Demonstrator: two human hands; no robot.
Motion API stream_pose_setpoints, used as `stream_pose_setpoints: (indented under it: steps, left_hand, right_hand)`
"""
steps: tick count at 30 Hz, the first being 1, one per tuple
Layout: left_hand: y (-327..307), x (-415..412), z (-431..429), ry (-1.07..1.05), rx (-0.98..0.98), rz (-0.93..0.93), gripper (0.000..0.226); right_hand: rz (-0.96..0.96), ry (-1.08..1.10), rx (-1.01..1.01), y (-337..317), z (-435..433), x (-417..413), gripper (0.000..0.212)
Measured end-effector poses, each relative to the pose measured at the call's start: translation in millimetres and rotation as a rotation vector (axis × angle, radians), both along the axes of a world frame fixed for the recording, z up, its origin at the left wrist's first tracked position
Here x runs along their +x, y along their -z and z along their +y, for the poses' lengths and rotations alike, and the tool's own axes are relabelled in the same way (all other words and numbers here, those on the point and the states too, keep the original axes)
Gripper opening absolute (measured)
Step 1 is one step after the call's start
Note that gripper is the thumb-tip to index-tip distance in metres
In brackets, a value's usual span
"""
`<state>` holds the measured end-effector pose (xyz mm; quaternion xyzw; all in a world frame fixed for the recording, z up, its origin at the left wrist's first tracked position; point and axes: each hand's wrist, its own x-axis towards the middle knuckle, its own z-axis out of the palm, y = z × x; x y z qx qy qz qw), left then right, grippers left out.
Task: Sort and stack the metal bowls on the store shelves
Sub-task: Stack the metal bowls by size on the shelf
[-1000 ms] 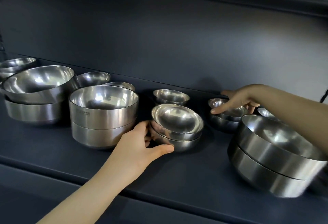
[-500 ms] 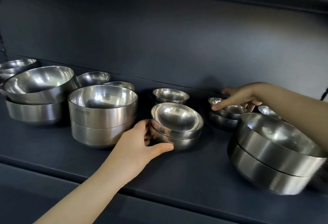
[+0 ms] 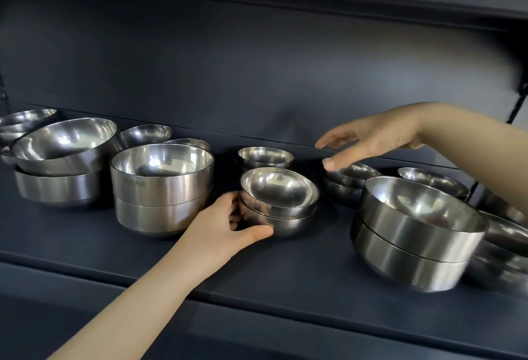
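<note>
A dark blue shelf (image 3: 285, 268) is carrying many steel bowls, and a dark back wall (image 3: 228, 59) is standing behind them. At the left, a tilted bowl (image 3: 65, 142) is lying in a wider one, and a tall stack (image 3: 161, 185) is standing beside it. In the middle is a small stack (image 3: 278, 201), its top bowl tilted, and a single small bowl (image 3: 265, 157) is standing behind it. At the right a big stack (image 3: 411, 234) is standing near the edge.

The left hand (image 3: 225, 225) is gripping the small stack at its left side, thumb in front. The right hand (image 3: 374, 137) is hanging spread and empty above a low bowl pair (image 3: 348, 179). Half a second ago its fingers were touching that pair's rim; now it is lifted off. The left hand is keeping its place.
</note>
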<state>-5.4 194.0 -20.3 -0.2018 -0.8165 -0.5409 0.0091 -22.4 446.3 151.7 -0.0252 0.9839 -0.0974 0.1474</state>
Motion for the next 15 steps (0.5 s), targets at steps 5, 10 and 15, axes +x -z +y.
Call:
stream_pose_setpoints:
  steps: [5,10,15]
  left_hand:
    - [-1.3,1.2,4.0,0.033,-0.032,-0.011,0.032]
    - [0.7,0.6,0.9,0.067,-0.104,-0.007,0.032]
    - [-2.5,23.4,-14.0,-0.032,-0.138,0.018,0.08]
  right_hand:
    - [0.011,-0.066,0.052,1.8,-13.1,32.8,0.09]
    - [0.134,-0.073,0.061,2.6,-20.6,55.4,0.091]
    - [0.308,-0.145,0.021,8.0,-45.1,74.9,0.089]
